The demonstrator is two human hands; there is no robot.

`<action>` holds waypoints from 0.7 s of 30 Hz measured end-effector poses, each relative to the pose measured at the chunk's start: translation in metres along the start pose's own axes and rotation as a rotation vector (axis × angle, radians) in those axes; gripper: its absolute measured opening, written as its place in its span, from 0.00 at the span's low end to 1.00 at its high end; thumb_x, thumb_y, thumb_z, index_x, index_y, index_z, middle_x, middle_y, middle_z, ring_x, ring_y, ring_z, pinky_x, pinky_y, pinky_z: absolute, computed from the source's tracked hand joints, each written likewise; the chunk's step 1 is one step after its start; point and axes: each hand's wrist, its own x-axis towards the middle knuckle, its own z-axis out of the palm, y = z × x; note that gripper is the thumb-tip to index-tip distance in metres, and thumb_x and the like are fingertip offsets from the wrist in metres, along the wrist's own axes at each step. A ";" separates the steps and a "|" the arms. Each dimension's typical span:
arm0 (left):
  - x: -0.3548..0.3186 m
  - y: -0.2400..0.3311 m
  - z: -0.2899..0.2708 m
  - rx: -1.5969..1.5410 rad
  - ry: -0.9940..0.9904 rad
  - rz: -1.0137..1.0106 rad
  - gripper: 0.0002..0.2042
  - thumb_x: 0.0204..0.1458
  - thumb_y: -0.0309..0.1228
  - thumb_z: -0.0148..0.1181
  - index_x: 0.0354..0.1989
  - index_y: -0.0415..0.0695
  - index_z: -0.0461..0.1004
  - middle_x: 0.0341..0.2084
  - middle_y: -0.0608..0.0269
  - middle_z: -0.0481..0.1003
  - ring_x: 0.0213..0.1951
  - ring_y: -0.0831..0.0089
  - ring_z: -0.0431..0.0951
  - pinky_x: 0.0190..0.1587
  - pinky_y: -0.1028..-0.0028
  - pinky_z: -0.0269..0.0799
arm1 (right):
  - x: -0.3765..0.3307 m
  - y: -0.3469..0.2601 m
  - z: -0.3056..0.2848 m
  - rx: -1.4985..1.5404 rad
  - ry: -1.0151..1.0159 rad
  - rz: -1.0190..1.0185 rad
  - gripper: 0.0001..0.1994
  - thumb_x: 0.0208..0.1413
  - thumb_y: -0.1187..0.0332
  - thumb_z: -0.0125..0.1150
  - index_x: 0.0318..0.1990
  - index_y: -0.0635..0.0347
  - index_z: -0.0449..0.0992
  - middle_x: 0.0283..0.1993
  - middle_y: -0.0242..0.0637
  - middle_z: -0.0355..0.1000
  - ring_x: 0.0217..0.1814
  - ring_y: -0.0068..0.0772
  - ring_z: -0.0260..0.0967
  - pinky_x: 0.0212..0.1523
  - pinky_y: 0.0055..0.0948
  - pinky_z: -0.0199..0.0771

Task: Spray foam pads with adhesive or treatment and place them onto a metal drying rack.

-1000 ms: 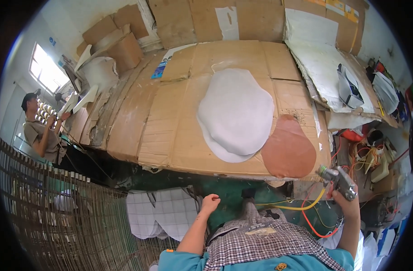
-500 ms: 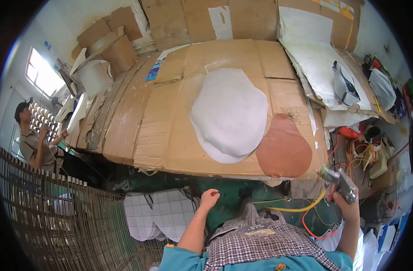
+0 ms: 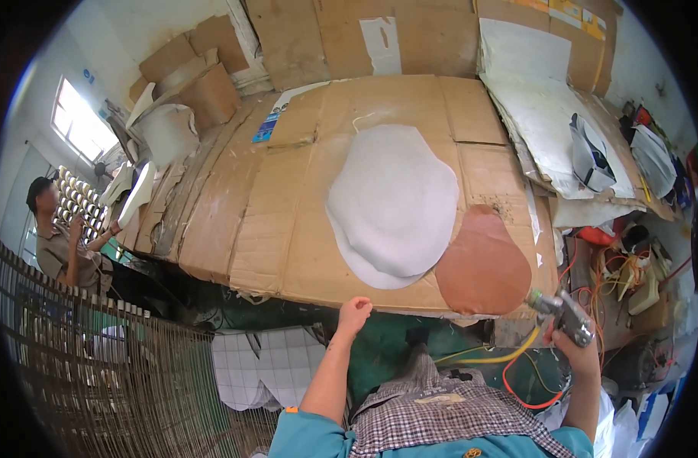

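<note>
My right hand (image 3: pixel 570 343) is wrapped round a metal spray gun (image 3: pixel 573 319) with a yellow hose (image 3: pixel 509 357) running from it. The gun's nozzle end points left, close to the brown rounded piece (image 3: pixel 486 263), perhaps leather, lying flat near the table's front edge. Farther left, a stack of pale grey, similarly rounded sheets (image 3: pixel 394 202) rests on the table, its lower layers showing at the front left. My left hand (image 3: pixel 354 314) hovers by the front edge below that stack, fingers curled in, with nothing visible in them.
Flattened cardboard (image 3: pixel 265 221) covers the table. A wire rack (image 3: pixel 120 359) stands at the lower left, with pale gridded sheets (image 3: pixel 269 366) beside it. Another person (image 3: pixel 70 237) works at the far left. Orange hoses and cables (image 3: pixel 612 267) tangle under the right-hand shelf (image 3: pixel 547 99).
The spray gun in my right hand has shifted slightly left and down, toward the brown piece's front edge. My view has tilted a little; the left hand has risen slightly nearer the table edge.
</note>
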 end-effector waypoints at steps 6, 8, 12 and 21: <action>0.061 0.008 0.002 0.046 0.123 0.062 0.13 0.45 0.31 0.58 0.39 0.39 0.73 0.27 0.62 0.74 0.30 0.73 0.74 0.36 0.74 0.70 | 0.018 0.003 0.011 0.057 -0.143 -0.042 0.24 0.46 0.73 0.62 0.53 0.66 0.64 0.30 0.34 0.70 0.29 0.24 0.70 0.31 0.22 0.71; 0.075 0.034 0.013 0.224 0.259 0.092 0.17 0.43 0.31 0.58 0.43 0.40 0.71 0.32 0.57 0.75 0.37 0.65 0.75 0.41 0.69 0.70 | 0.034 0.003 0.018 0.054 -0.014 -0.057 0.22 0.47 0.73 0.61 0.51 0.67 0.65 0.29 0.33 0.70 0.29 0.24 0.70 0.31 0.22 0.71; 0.093 0.061 0.028 0.444 0.377 0.079 0.22 0.42 0.32 0.59 0.49 0.41 0.67 0.39 0.52 0.73 0.43 0.58 0.73 0.47 0.64 0.68 | 0.056 0.013 0.010 0.029 0.136 -0.103 0.21 0.48 0.72 0.60 0.50 0.67 0.65 0.29 0.33 0.70 0.28 0.24 0.70 0.31 0.23 0.71; 0.108 0.067 0.045 0.435 0.479 -0.039 0.27 0.39 0.36 0.63 0.49 0.40 0.66 0.37 0.53 0.73 0.42 0.58 0.73 0.46 0.64 0.68 | 0.038 0.010 -0.017 -0.069 -0.108 0.002 0.26 0.46 0.73 0.60 0.55 0.66 0.63 0.29 0.34 0.70 0.28 0.25 0.70 0.32 0.25 0.72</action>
